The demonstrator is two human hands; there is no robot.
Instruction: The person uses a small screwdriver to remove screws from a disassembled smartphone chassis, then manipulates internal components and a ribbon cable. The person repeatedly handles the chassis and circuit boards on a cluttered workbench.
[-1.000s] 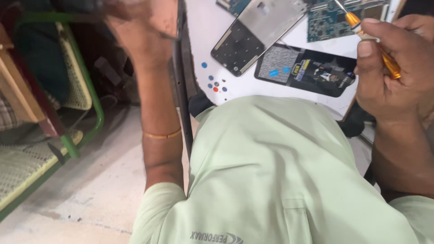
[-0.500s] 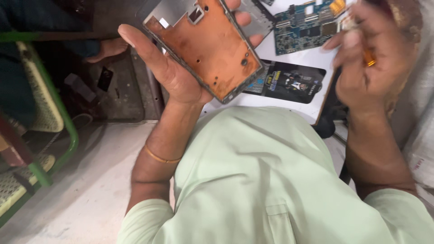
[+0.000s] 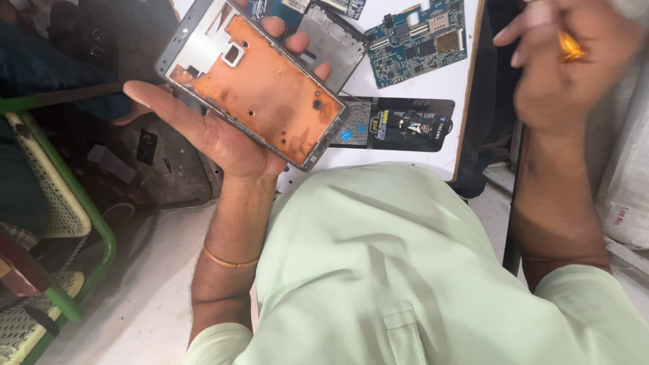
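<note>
One head-worn camera supplies the only view. It looks steeply down over the wearer's pale green shirt toward the white tabletop and the grey floor. The range is close: the left hand and right hand fill the upper frame. No second view overlaps it.
</note>
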